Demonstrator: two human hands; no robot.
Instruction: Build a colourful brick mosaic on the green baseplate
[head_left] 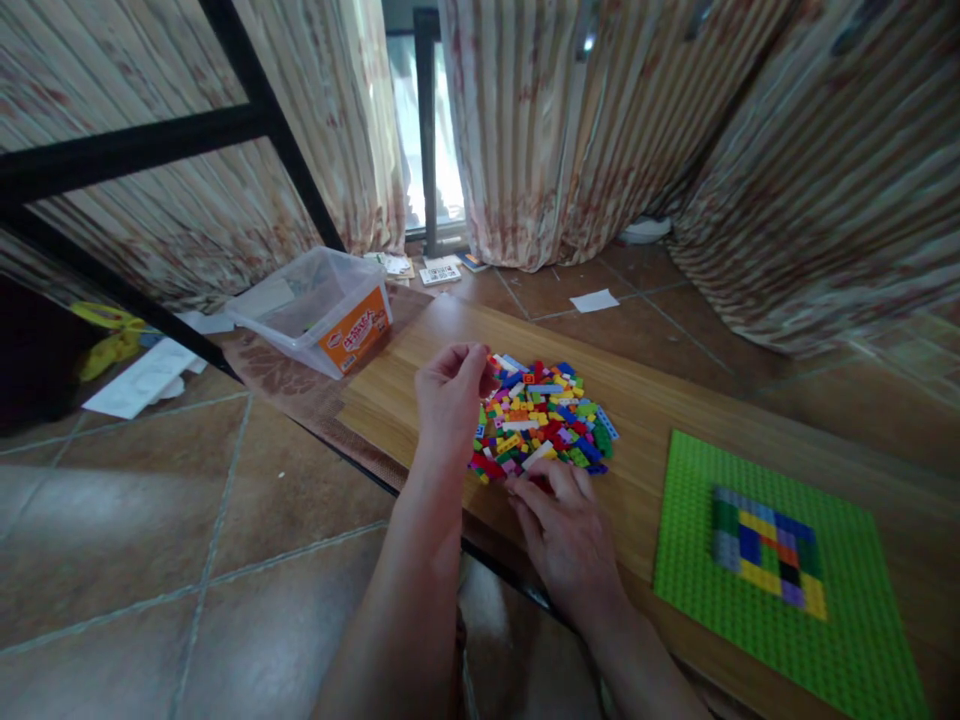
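Note:
A heap of small multicoloured building bricks (pixel 536 415) lies on a wooden board. At the heap's left side is my left hand (pixel 450 395), its thumb and fingers drawn together; what they hold, if anything, is hidden. My right hand (pixel 566 525) rests low at the heap's near edge with its fingers curled and the tips close together among the bricks. Whatever sits between those tips is too small to make out. To the right lies a green baseplate (pixel 690 520), carrying a block of coloured bricks (pixel 772 550) pressed together in a rough rectangle.
The wooden board (pixel 637 500) stretches across a bench covered in brown cloth (pixel 262 365). A clear plastic box (pixel 300 300) with an orange label stands at its left end. A black metal frame (pixel 255 115) rises at left. Papers (pixel 595 300) lie on the tiled floor by the curtains (pixel 525 130).

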